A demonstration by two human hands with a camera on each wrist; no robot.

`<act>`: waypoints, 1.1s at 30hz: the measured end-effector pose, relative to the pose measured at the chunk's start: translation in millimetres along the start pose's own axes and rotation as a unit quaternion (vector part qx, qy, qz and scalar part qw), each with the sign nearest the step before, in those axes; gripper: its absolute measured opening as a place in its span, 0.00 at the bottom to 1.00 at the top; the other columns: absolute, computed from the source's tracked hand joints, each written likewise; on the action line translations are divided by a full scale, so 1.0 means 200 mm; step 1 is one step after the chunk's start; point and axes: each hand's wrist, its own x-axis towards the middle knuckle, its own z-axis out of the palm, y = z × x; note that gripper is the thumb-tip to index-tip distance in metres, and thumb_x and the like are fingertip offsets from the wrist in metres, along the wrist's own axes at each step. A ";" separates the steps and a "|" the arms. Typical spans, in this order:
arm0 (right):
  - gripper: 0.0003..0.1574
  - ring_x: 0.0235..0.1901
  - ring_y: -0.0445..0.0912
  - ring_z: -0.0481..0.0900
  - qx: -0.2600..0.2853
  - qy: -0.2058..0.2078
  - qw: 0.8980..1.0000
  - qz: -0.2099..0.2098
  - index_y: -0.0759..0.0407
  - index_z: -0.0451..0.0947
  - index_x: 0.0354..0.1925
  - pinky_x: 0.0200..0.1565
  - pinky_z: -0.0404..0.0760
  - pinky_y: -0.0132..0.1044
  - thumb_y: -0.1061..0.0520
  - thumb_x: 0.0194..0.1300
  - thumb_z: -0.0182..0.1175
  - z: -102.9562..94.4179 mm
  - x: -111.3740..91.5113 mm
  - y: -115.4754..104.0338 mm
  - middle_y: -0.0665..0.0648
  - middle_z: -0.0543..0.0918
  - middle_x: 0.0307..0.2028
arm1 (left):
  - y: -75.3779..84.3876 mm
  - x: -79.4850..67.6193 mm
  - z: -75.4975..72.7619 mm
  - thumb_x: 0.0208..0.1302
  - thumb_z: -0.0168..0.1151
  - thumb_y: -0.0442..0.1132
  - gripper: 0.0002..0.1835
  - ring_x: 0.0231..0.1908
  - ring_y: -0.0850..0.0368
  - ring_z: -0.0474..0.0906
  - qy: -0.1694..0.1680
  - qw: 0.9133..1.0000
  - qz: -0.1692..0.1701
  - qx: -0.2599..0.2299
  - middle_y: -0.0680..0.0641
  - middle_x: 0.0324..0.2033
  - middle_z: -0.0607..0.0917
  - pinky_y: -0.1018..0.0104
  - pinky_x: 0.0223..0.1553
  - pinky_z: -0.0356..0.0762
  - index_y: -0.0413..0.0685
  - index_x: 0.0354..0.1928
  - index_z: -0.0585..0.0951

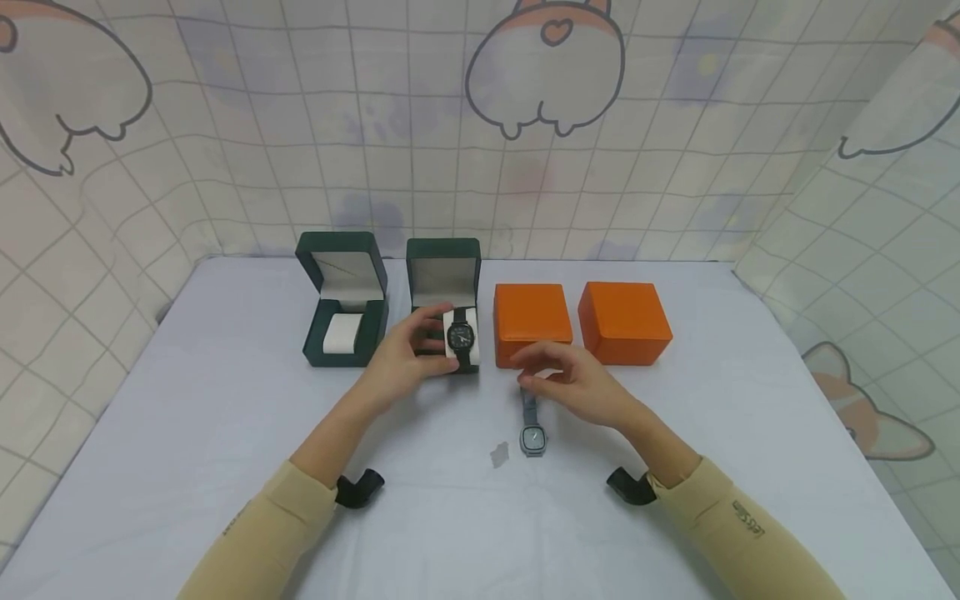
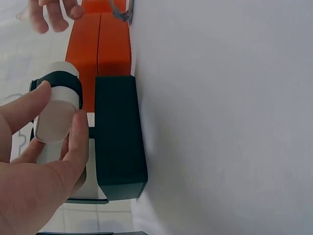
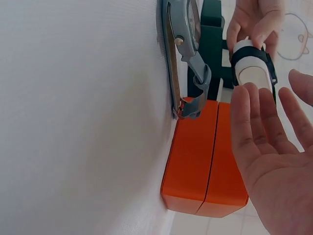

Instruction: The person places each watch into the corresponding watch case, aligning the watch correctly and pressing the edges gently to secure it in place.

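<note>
My left hand pinches a white watch cushion between thumb and fingers. Strapped round that cushion is a dark watch with a square black face. Cushion and watch are raised in front of an open green watch box, and they hide most of its inside. My right hand hovers before the orange boxes with relaxed fingers and holds nothing; its palm shows in the right wrist view. Below it on the white cloth lies a grey watch, its strap pointing toward the orange box.
Left of the hands stands another open green box with a white cushion inside. Two closed orange boxes, a nearer-middle one and a right one, sit side by side. A small grey patch lies beside the grey watch.
</note>
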 end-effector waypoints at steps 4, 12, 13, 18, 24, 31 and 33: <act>0.18 0.51 0.49 0.80 0.004 -0.006 1.000 -0.003 0.62 0.81 0.57 0.53 0.83 0.49 0.61 0.71 0.66 0.00 0.00 0.00 0.65 0.83 0.53 | 0.00 0.00 -0.02 0.57 0.75 0.26 0.44 0.56 0.41 0.80 0.008 1.000 -0.007 0.021 0.38 0.63 0.74 0.48 0.55 0.81 0.53 0.75 0.69; 0.16 0.51 0.49 0.80 -0.002 -0.018 1.000 -0.002 0.58 0.82 0.56 0.53 0.83 0.49 0.60 0.71 0.66 0.00 -0.01 0.00 0.64 0.83 0.52 | -0.02 0.02 -0.05 0.59 0.74 0.27 0.44 0.56 0.42 0.79 0.017 0.999 -0.021 0.041 0.39 0.63 0.73 0.51 0.53 0.82 0.57 0.76 0.68; 0.16 0.51 0.49 0.80 -0.003 -0.020 1.000 -0.001 0.57 0.82 0.56 0.53 0.83 0.48 0.60 0.71 0.66 0.00 -0.01 0.00 0.64 0.83 0.52 | -0.02 0.02 -0.05 0.59 0.74 0.26 0.44 0.56 0.43 0.79 0.017 0.999 -0.021 0.039 0.39 0.63 0.73 0.52 0.53 0.83 0.56 0.76 0.68; 0.17 0.51 0.49 0.80 -0.007 -0.025 1.000 0.004 0.62 0.81 0.57 0.53 0.83 0.47 0.59 0.72 0.66 0.00 -0.01 0.02 0.64 0.83 0.52 | -0.03 0.03 -0.07 0.60 0.73 0.25 0.44 0.55 0.42 0.79 0.018 0.999 -0.012 0.039 0.39 0.63 0.72 0.53 0.53 0.83 0.55 0.76 0.67; 0.18 0.51 0.49 0.80 -0.007 -0.033 0.999 0.006 0.64 0.80 0.57 0.52 0.84 0.42 0.59 0.72 0.66 0.00 -0.01 0.03 0.63 0.83 0.52 | -0.03 0.05 -0.09 0.60 0.73 0.25 0.44 0.55 0.41 0.79 0.021 0.998 -0.005 0.060 0.38 0.64 0.72 0.51 0.54 0.82 0.53 0.76 0.66; 0.17 0.51 0.49 0.81 -0.007 -0.038 0.999 0.010 0.64 0.80 0.57 0.51 0.83 0.40 0.59 0.72 0.65 0.00 -0.01 0.03 0.63 0.83 0.52 | -0.02 0.05 -0.09 0.61 0.73 0.26 0.43 0.54 0.43 0.80 0.023 0.996 -0.004 0.089 0.39 0.63 0.73 0.52 0.54 0.82 0.54 0.76 0.67; 0.18 0.51 0.49 0.80 -0.007 -0.041 0.999 0.015 0.64 0.80 0.57 0.52 0.83 0.40 0.59 0.72 0.65 0.00 -0.01 0.03 0.62 0.83 0.52 | -0.03 0.05 -0.09 0.61 0.73 0.26 0.43 0.54 0.43 0.80 0.024 0.995 -0.004 0.094 0.39 0.63 0.74 0.52 0.54 0.82 0.53 0.76 0.67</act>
